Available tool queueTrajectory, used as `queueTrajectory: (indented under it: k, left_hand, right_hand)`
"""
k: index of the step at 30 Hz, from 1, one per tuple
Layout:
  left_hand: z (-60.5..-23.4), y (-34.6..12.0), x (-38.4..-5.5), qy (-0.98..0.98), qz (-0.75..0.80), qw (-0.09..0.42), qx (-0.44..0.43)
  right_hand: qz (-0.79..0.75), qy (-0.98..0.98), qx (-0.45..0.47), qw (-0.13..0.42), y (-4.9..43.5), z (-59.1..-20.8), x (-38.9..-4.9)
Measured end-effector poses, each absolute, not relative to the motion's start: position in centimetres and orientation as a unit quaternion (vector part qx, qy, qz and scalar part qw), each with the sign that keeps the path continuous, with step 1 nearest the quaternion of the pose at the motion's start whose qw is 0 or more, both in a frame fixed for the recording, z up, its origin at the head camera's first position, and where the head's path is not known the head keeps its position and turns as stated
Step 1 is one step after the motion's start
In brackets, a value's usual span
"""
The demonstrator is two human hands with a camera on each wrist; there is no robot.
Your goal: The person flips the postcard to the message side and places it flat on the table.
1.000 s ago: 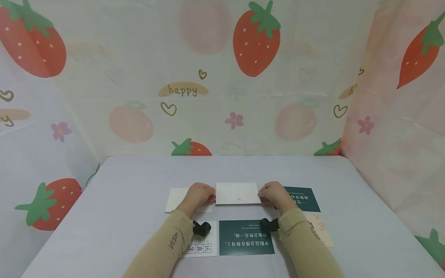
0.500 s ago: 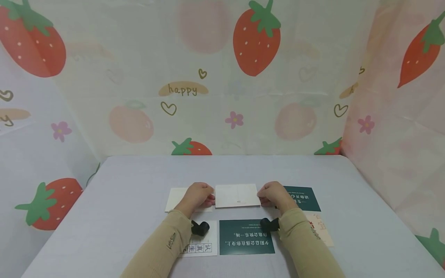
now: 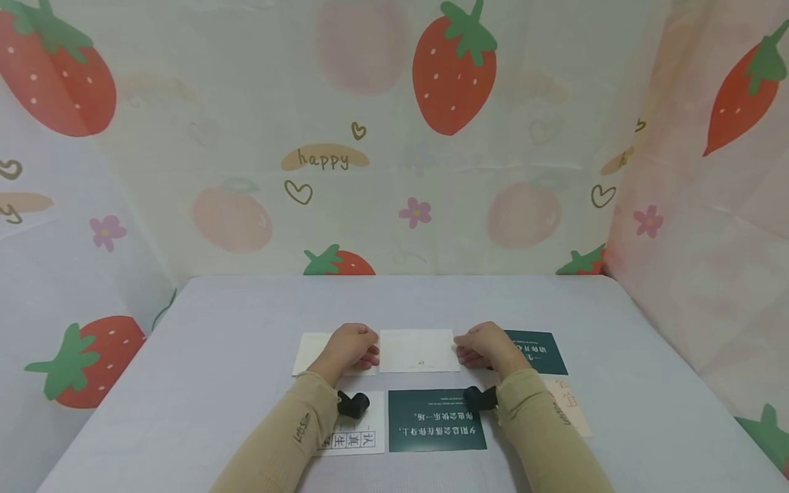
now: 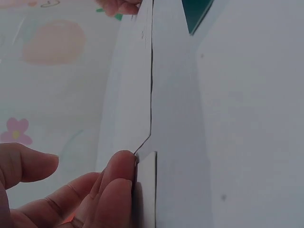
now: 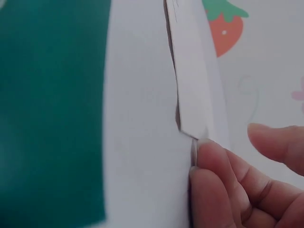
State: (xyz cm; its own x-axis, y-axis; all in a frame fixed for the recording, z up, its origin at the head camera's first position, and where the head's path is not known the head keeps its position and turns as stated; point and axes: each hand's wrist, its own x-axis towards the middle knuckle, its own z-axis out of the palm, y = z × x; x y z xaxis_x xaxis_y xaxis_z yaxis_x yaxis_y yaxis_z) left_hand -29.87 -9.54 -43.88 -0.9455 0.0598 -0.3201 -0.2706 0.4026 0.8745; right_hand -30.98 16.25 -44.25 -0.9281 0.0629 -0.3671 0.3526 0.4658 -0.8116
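Observation:
A white card [image 3: 418, 350] lies face-blank on the table in the middle of the far row, with a tiny mark near its front edge. My left hand [image 3: 348, 347] is at its left edge; in the left wrist view the thumb [image 4: 40, 167] stands away from the fingers, whose tips touch or nearly touch the card's end. My right hand [image 3: 490, 346] is at the opposite edge, its thumb [image 5: 270, 142] likewise apart and its fingertips against the card's corner. Under my left hand lies a cream card [image 3: 309, 350]; beside my right, a dark green card [image 3: 542, 352].
A green card with white writing [image 3: 431, 421] lies nearer to me. Left of it is a white card with boxed characters [image 3: 364, 441], partly under my sleeve. A peach card [image 3: 570, 411] shows beside the right sleeve. Strawberry-print cloth [image 3: 394, 226] encloses the white table [image 3: 246, 308].
The white card, held slightly raised between both hands, has come toward me and down flat onto the table. Both hands' thumbs are now off it.

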Motion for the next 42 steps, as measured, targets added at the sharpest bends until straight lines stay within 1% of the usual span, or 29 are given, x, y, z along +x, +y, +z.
queueTrajectory:
  k: [8,14,19,27,42]
  left_hand:
    - [-43.1,-9.7,-29.9,0.827,0.54,0.142,-0.065]
    - [-42.7,-9.4,-30.4,0.818,0.557,0.129,-0.061]
    - [-42.5,-8.8,-30.6,0.808,0.574,0.126,-0.045]
    - [-42.3,-7.1,-30.7,0.798,0.588,0.126,-0.026]
    - [-42.7,-3.2,-30.1,0.798,0.589,0.126,0.011]
  right_hand:
    - [-0.497,0.85,0.09,0.152,17.0,-43.2,-31.0]
    - [-0.53,0.833,0.073,0.144,18.1,-42.3,-31.5]
    - [-0.534,0.833,0.055,0.134,19.1,-41.4,-31.1]
    - [-0.528,0.839,0.033,0.131,21.3,-40.7,-30.6]
    - [-0.525,0.842,0.047,0.116,25.0,-40.5,-29.8]
